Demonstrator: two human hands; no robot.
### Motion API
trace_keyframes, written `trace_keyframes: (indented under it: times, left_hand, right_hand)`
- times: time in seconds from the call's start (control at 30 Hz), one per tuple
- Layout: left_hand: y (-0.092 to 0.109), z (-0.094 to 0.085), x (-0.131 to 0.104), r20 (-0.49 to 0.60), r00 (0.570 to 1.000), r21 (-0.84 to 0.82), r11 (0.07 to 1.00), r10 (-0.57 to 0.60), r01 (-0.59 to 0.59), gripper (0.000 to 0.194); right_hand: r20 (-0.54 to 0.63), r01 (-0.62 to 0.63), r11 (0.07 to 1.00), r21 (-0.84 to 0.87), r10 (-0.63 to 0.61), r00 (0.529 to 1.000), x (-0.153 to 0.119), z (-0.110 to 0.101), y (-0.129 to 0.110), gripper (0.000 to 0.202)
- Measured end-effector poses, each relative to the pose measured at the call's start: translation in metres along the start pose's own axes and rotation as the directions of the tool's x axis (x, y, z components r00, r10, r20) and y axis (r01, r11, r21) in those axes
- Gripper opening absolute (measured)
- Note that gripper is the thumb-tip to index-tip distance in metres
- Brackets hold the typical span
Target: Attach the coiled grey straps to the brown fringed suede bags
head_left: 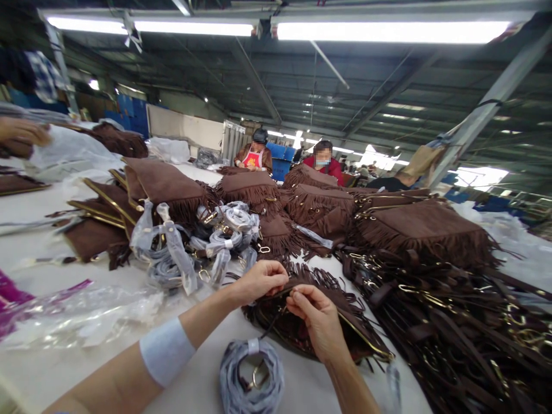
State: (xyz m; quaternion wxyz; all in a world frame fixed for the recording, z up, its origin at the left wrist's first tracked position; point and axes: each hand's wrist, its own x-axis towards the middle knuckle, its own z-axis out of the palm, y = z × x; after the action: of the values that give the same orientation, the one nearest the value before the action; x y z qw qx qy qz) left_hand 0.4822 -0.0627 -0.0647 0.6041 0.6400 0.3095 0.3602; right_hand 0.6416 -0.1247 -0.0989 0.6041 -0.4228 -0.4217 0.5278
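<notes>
A dark brown fringed bag (357, 330) lies on the table in front of me, its gold zip undone and its mouth gaping towards me. My left hand (264, 280) is closed in a pinch at the bag's far edge. Close beside it, my right hand (314, 316) pinches with thumb and forefinger above the opening. What sits between the fingertips is too small or hidden to tell. Just nearer to me lies a coiled strap (252, 376) in pale wrapping, with a gold clasp inside the coil. A pale blue patch sits on my left forearm.
Wrapped coiled straps (172, 259) lie left of the bag. Stacked brown fringed bags (319, 204) stand behind. A heap of dark straps with gold clasps (457, 322) fills the right. Clear plastic (99, 316) lies left. Co-workers sit across the table; another person's hand (21, 135) shows far left.
</notes>
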Motion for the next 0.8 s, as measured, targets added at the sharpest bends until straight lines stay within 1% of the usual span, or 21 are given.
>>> trace_keyframes:
  times: [0.13, 0.27, 0.43, 0.6, 0.73, 0.8]
  left_hand:
    - [-0.003, 0.000, 0.000, 0.019, 1.000, 0.050, 0.998, 0.024, -0.025, 0.021]
    - [-0.005, 0.000, 0.000, 0.065, 0.996, 0.107, 0.992, 0.063, -0.069, 0.018]
    - [-0.012, 0.000, 0.002, 0.096, 0.990, 0.173, 0.978, 0.104, -0.119, 0.016]
    - [-0.017, 0.000, 0.003, 0.114, 0.985, 0.224, 0.962, 0.131, -0.154, 0.018]
    - [-0.016, 0.001, 0.002, 0.099, 0.987, 0.252, 0.956, 0.130, -0.151, 0.017]
    - [-0.015, 0.002, 0.002, 0.090, 0.987, 0.286, 0.946, 0.136, -0.156, 0.016]
  right_hand:
    - [-0.014, 0.040, 0.998, -0.056, -0.041, 0.999, 0.000, 0.000, 0.003, 0.030]
    - [-0.011, 0.076, 0.995, -0.061, -0.076, 0.997, 0.001, 0.000, 0.006, 0.028]
    - [-0.039, 0.084, 0.991, -0.108, -0.089, 0.995, 0.000, 0.001, 0.007, 0.031]
    - [-0.029, 0.085, 0.984, -0.156, -0.090, 0.995, -0.001, 0.001, 0.008, 0.033]
    - [-0.009, 0.104, 0.962, -0.251, -0.110, 0.994, -0.001, 0.000, 0.008, 0.034]
    - [0.009, 0.155, 0.924, -0.350, -0.162, 0.987, -0.002, 0.000, 0.007, 0.031]
